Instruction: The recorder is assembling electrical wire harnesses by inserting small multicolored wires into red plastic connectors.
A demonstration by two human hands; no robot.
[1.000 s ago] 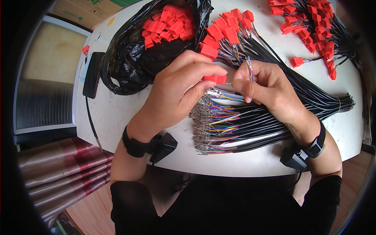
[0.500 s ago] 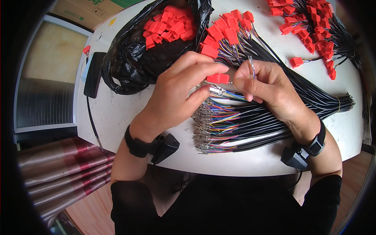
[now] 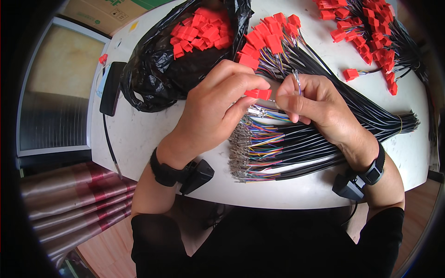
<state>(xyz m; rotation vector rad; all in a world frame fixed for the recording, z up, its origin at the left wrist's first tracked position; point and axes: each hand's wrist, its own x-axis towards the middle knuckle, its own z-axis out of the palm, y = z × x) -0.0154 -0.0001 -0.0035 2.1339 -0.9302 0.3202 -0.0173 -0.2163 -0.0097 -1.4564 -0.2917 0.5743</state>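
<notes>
Between the thumb and fingers of my left hand point(image 3: 211, 104) is a red connector housing point(image 3: 259, 94), its end facing right. Close by on the right, my right hand point(image 3: 315, 99) pinches thin wires; one wire with a metal terminal point(image 3: 296, 76) sticks up past its fingers. A short wire tip shows between the housing and my right fingertips; I cannot tell whether it is inside the housing. Below both hands lies a bundle of black cables point(image 3: 310, 150), its coloured wires and bare metal terminals point(image 3: 240, 148) pointing left.
A black plastic bag point(image 3: 148, 69) holds loose red housings point(image 3: 204, 30). Cables with red housings fitted point(image 3: 266, 37) lie beyond my hands, another such pile point(image 3: 380, 41) at far right. A black phone point(image 3: 112, 88) rests on the white table point(image 3: 139, 153) at left.
My left thumb and fingers have closed in more tightly around the red housing, which now looks slightly turned. My right hand has barely moved.
</notes>
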